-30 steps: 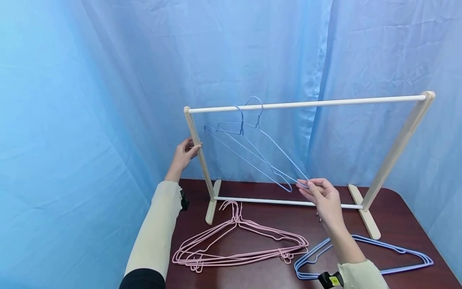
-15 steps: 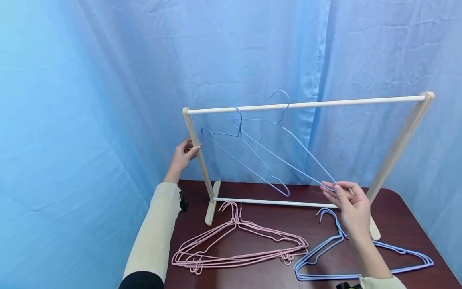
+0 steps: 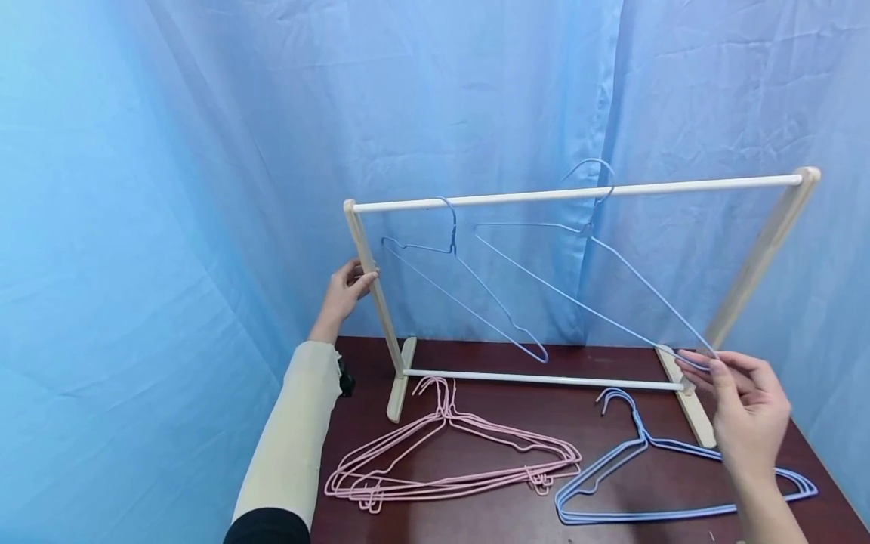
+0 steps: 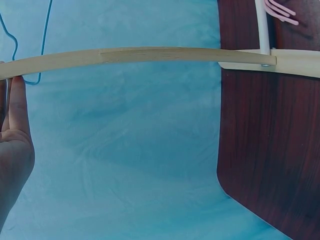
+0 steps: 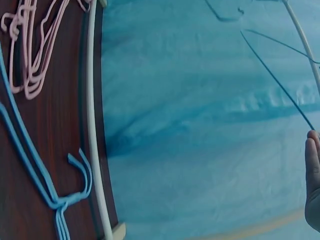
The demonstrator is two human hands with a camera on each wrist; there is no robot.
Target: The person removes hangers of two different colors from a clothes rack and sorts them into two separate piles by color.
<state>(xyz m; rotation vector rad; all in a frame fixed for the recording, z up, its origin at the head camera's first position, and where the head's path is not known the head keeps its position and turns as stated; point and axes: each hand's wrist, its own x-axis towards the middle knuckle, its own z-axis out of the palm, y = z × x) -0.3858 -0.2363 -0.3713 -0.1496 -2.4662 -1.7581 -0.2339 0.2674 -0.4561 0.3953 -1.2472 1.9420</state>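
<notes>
My right hand point(image 3: 751, 412) pinches the lower right corner of a blue wire hanger point(image 3: 652, 291). That hanger is tilted, and its hook loops over the white top bar point(image 3: 530, 198) right of the middle. Further left, a second blue hanger point(image 3: 492, 296) hangs from the same bar by its hook. My left hand point(image 3: 345, 291) grips the left wooden post of the rack point(image 3: 384, 321), thumb in front and fingers behind. In the left wrist view only part of that hand point(image 4: 15, 145) shows, against the post point(image 4: 150, 55).
Several pink hangers point(image 3: 442, 491) lie stacked on the dark brown table point(image 3: 496, 521) before the rack. A stack of blue hangers point(image 3: 632, 517) lies right of them, partly behind my right forearm. The right post point(image 3: 764, 242) stands near my right hand; a blue curtain point(image 3: 272, 113) hangs behind.
My right hand has moved right, and the pinched blue hanger has slid right along the top bar, away from the other hanging one. The left hand stays on the post.
</notes>
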